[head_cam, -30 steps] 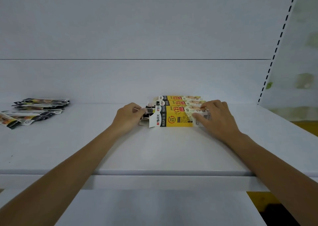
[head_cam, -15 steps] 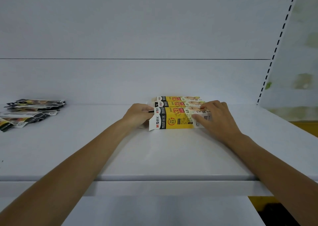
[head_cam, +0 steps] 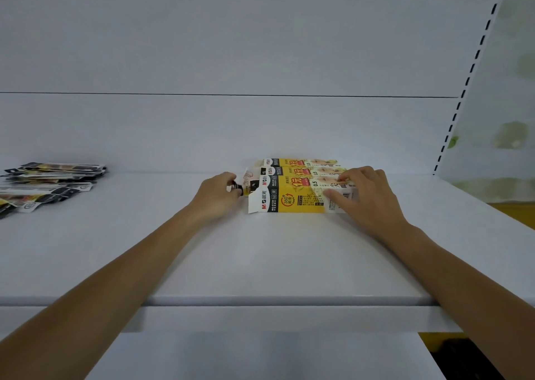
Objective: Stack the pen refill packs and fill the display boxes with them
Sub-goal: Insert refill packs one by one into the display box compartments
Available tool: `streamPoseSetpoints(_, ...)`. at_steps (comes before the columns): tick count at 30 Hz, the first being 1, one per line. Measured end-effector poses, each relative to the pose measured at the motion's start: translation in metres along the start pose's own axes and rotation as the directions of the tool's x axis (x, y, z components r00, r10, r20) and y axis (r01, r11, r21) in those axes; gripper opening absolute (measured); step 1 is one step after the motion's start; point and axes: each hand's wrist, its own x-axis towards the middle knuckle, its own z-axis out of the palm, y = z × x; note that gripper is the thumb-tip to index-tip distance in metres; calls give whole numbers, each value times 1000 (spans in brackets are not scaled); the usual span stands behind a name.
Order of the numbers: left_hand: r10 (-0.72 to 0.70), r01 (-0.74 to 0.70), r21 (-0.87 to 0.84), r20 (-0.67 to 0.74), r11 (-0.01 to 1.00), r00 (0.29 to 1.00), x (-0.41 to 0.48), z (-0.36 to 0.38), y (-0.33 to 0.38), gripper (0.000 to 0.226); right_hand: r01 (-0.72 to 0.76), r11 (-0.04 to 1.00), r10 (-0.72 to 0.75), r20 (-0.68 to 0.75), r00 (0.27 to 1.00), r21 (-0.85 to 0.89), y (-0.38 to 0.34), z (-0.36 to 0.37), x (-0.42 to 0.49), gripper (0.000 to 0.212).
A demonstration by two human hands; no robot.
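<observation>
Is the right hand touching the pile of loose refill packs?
No, the right hand rests on the nearest display box, far from the pile of packs.

Both bare forearms stretched forward, hands level and apart.
Left hand (head_cam: 217,197) curled, fingertips pinching refill packs (head_cam: 246,183); right hand (head_cam: 367,200) palm down, fingers spread, lightly bent, resting on display box (head_cam: 289,203).

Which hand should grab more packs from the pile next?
Probably the left hand, once its pack is in: the pile lies on its side of the shelf, while the right hand rests on the box farther away.
</observation>
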Motion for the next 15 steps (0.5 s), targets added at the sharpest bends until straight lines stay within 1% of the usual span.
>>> streamPoseSetpoints(3,1,-2,-63,-21,998,1000,3,4,1,41,5,1000,-5,5,1000,-6,0,0,0,43)
streamPoseSetpoints(4,12,-14,-53,-36,998,999,4,5,-1,36,5,1000,-5,5,1000,-10,0,0,0,43)
streamPoseSetpoints(7,74,-66,56,-153,996,985,5,2,-10,6,3,1000,-3,6,1000,-8,1,1,0,43)
streamPoseSetpoints(9,89,-72,88,-215,993,973,6,-1,-13,11,6,1000,-6,10,1000,-16,2,1,1,42)
streamPoseSetpoints(15,113,-110,35,-118,993,987,10,0,-8,15,24,1000,-24,4,1000,-10,2,3,0,42)
